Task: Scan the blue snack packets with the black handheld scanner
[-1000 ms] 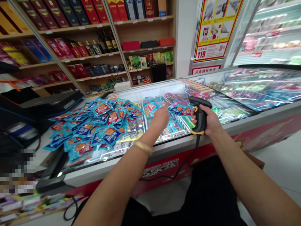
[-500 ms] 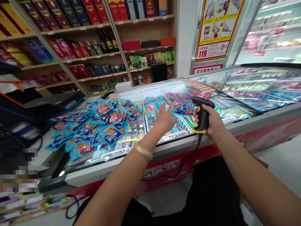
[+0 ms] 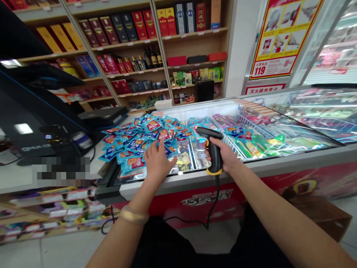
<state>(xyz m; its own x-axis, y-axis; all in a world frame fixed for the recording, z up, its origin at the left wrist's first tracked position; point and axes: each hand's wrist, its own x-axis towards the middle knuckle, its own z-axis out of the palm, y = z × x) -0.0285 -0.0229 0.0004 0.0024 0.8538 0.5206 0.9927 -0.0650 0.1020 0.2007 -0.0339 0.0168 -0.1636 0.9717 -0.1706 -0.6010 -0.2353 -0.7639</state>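
Observation:
My left hand [image 3: 156, 159], fingers spread and with nothing in it, hovers at the near edge of a pile of small blue snack packets [image 3: 135, 142]. Whether its fingertips touch the packets I cannot tell. The packets have red or dark blue labels and lie heaped on the glass top of a chest freezer [image 3: 167, 181]. In my right hand [image 3: 225, 154] is a black and yellow barcode scanner [image 3: 214, 152], gripped by its handle and pointing left. Its cord [image 3: 217, 195] hangs down the freezer's front. A couple of separate packets [image 3: 238, 133] lie on the glass beyond the scanner.
A checkout terminal [image 3: 25, 115] stands on the counter at the left. Shelves [image 3: 131, 44] with boxes and bottles line the back. Wire baskets [image 3: 234, 146] of frozen goods show through the glass. A brown box [image 3: 320, 217] sits on the floor at the right.
My left hand has moved left, from above the middle of the freezer to the packet pile. The scanner has come left with my right hand. The view has turned left.

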